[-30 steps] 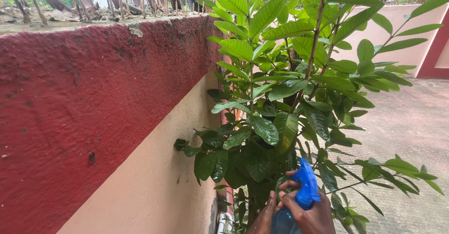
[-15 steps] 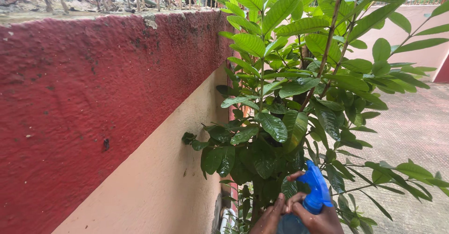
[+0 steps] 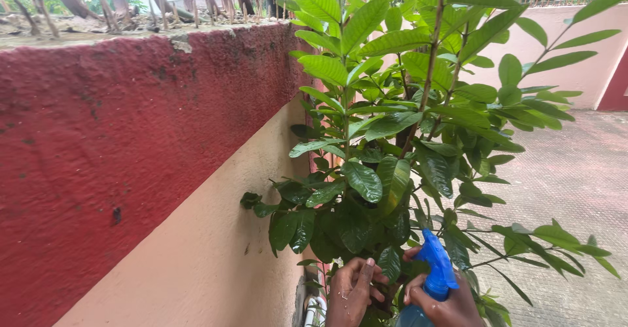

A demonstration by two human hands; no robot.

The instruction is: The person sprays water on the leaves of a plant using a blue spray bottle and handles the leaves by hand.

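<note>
Down at the bottom edge of the view, both hands are in among the lower leaves of a leafy green plant. The right hand is wrapped around a blue spray bottle, fingers closed about its neck, and the blue trigger head pokes up above the knuckles, tilted up and to the left towards the foliage. The bottle's body is mostly cut off by the bottom of the frame, so only the head and a bit of bluish shoulder show. Just beside it, the left hand reaches up into the plant, fingers loosely curled and touching a dark green leaf that hangs between the two hands; whether it actually pinches that leaf I cannot tell. The skin of that hand glistens with small wet specks.

The plant rises on thin upright stems, broad bright leaves up top, darker ones low down. To the left runs a wall, rough red on the upper band and pale cream below, with sticks and debris along its top. To the right lies a paved floor, and a pink wall closes off the far side
</note>
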